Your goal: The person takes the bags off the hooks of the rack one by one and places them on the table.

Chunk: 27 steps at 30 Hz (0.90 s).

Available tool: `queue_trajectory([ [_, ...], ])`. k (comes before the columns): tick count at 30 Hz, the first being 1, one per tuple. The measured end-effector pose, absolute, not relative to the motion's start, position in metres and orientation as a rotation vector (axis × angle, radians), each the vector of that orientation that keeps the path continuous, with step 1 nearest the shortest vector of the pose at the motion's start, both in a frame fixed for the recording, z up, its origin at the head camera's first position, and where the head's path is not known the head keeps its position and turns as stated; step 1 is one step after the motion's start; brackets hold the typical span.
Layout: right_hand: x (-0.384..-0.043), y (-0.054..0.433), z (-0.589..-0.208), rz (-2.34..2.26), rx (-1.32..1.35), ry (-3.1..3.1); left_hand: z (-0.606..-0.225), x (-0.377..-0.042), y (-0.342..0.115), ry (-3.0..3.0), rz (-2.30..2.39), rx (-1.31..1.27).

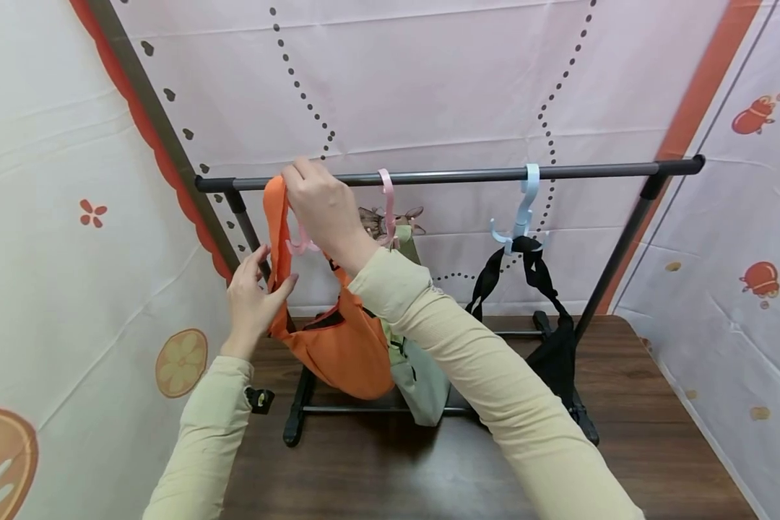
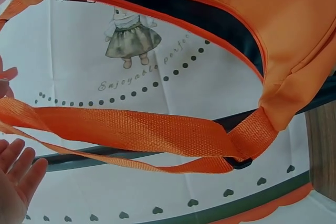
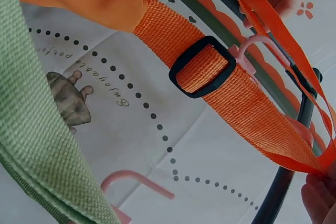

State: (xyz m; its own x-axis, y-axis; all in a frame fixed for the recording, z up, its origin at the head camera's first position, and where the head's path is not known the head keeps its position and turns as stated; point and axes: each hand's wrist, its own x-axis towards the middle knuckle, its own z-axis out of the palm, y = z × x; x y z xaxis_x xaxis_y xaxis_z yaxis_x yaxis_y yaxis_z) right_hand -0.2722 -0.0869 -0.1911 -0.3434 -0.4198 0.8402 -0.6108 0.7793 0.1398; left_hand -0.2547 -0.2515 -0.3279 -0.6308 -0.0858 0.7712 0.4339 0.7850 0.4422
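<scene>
An orange sling bag (image 1: 344,354) hangs by its webbing strap (image 1: 276,224) at the rack's left end. My right hand (image 1: 325,209) pinches the strap's upper part near the bar, close to a pink hook (image 1: 388,206). Lower on the left, my left hand (image 1: 253,303) stands around the strap, thumb to one side and fingers (image 2: 21,177) spread and nearly straight. The bag's zip gapes, showing a dark lining (image 2: 205,11) in the left wrist view. A black slider buckle (image 3: 181,74) sits on the strap in the right wrist view.
A black bar (image 1: 455,176) tops the rack, which stands on a brown wooden table (image 1: 650,404). Behind the orange bag hangs a pale green bag (image 1: 422,383). A black bag (image 1: 555,357) hangs from a blue hook (image 1: 525,206). Printed cloth (image 1: 442,87) encloses the space.
</scene>
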Motion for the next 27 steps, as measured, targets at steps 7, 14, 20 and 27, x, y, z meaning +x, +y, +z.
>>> queue_trajectory([
  [7, -0.273, -0.095, -0.199, 0.129, 0.796, -1.95, -0.335, -0.255, -0.255, -2.14, -0.794, -0.226],
  [14, -0.269, -0.099, -0.205, -0.008, 0.84, -1.958, -0.342, -0.255, -0.258, -2.125, -0.81, -0.214],
  [20, -0.268, -0.103, -0.204, -0.071, 0.87, -1.92, -0.343, -0.254, -0.26, -2.125, -0.835, -0.19],
  [27, -0.266, -0.112, -0.206, -0.15, 0.941, -1.838, -0.343, -0.252, -0.261, -2.163, -0.861, -0.14],
])
